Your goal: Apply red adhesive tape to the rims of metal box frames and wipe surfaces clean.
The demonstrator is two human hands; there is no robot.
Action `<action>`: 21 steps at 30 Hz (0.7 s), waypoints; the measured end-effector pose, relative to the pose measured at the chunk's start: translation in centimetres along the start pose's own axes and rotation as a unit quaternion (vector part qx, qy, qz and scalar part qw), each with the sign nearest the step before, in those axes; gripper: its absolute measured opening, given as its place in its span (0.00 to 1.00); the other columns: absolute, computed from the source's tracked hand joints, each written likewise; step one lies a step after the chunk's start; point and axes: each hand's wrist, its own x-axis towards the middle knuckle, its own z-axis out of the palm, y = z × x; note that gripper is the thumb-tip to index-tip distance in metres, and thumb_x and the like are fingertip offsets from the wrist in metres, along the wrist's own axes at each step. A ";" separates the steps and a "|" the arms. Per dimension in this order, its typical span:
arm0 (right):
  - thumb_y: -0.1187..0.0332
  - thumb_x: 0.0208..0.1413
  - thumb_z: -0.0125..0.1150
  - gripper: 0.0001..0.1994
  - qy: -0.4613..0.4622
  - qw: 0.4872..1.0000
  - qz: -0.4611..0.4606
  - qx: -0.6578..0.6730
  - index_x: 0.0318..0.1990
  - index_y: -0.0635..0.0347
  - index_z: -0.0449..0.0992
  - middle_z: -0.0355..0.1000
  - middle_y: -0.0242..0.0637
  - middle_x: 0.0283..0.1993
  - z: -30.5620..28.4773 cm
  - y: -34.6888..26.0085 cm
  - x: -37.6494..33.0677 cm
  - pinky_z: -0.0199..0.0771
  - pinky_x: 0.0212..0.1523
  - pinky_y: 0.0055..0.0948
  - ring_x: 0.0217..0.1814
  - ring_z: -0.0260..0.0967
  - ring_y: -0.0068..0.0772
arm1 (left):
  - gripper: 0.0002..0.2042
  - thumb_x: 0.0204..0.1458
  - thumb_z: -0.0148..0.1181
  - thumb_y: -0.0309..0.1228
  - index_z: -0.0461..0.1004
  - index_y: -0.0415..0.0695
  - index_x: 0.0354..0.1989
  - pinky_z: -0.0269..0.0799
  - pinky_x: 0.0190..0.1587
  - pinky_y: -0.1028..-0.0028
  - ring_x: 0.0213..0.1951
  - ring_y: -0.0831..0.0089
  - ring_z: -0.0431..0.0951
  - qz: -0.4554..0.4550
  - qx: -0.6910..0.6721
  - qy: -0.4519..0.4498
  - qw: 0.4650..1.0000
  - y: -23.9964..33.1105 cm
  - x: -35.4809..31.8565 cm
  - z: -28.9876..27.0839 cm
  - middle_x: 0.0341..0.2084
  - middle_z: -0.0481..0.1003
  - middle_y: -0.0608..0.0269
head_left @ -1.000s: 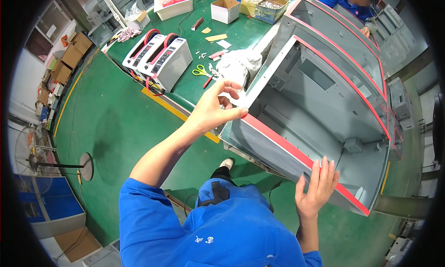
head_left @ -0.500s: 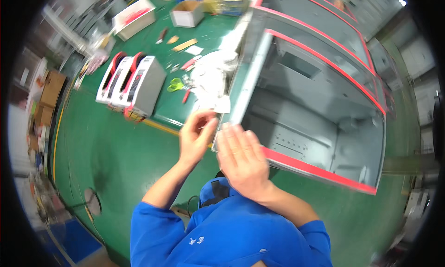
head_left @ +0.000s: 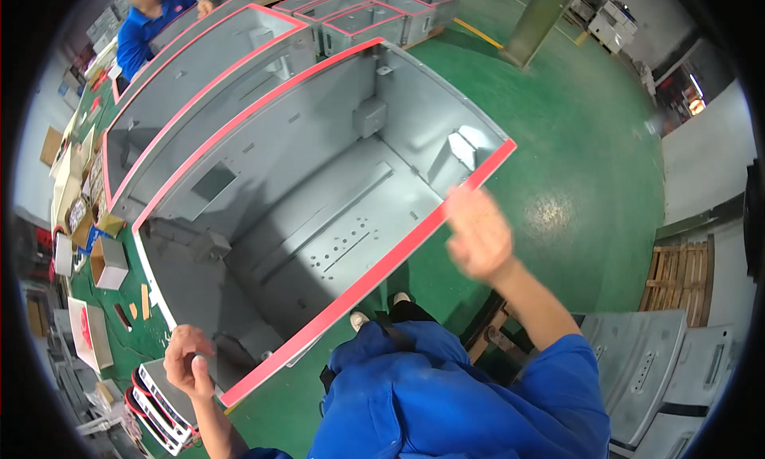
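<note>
A large open grey metal cabinet box [head_left: 319, 156] lies in front of me, with a red strip [head_left: 358, 288] along its near rim. At the near left corner, my left hand [head_left: 190, 362] is open, fingers curved and thumb apart, with nothing visible in it. My right hand [head_left: 478, 234] is over the right part of the near red strip. Motion smears its fingers, so I cannot make out whether they touch the strip or hold anything. Inside the cabinet are rows of holes in the floor, a rectangular cut-out in the far wall and small brackets.
Similar red-edged cabinets [head_left: 199, 76] stand behind, and a co-worker in blue [head_left: 147, 29] is beside them. On the left green table are a white tray [head_left: 88, 331], a small carton [head_left: 109, 264] and white-and-red devices [head_left: 163, 407]. Grey panels [head_left: 637, 371] and a pallet [head_left: 677, 280] stand right.
My view has swung right, toward the cabinet. My hands, close together at its left corner before, are now far apart: the left near that corner, the right along the near rim.
</note>
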 end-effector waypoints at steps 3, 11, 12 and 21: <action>0.72 0.48 0.50 0.19 0.021 0.986 0.156 -0.058 0.50 0.68 0.64 0.61 0.49 0.53 -0.6 7.5 -1.4 0.54 0.58 0.42 0.58 0.56 0.48 | 0.16 0.50 0.51 0.37 0.68 0.33 0.38 0.52 0.19 0.81 0.14 0.80 0.60 -0.049 0.042 0.005 0.998 0.1 -0.3 0.4 0.11 0.62 0.67; 0.60 0.60 0.32 0.20 0.279 0.752 0.440 0.403 0.49 0.68 0.63 0.64 0.44 0.50 5.7 11.0 0.7 0.51 0.57 0.29 0.55 0.57 0.34 | 0.19 0.47 0.56 0.44 0.69 0.36 0.32 0.48 0.20 0.81 0.15 0.84 0.56 -0.184 0.103 -0.003 0.977 2.7 -0.4 0.7 0.10 0.58 0.72; 0.61 0.59 0.32 0.20 0.269 0.741 0.445 0.425 0.48 0.68 0.63 0.64 0.44 0.50 6.1 11.7 1.0 0.50 0.57 0.29 0.55 0.57 0.34 | 0.18 0.48 0.55 0.41 0.69 0.36 0.37 0.48 0.19 0.85 0.15 0.86 0.56 -0.166 0.110 -0.026 0.980 2.6 -1.0 0.5 0.13 0.58 0.74; 0.60 0.55 0.42 0.26 0.266 0.650 0.503 0.504 0.57 0.68 0.52 0.55 0.47 0.57 9.3 19.1 5.1 0.47 0.59 0.27 0.60 0.50 0.35 | 0.07 0.46 0.53 0.21 0.71 0.36 0.35 0.52 0.20 0.82 0.16 0.82 0.60 -0.220 0.176 0.065 0.957 8.3 -2.3 10.5 0.08 0.63 0.70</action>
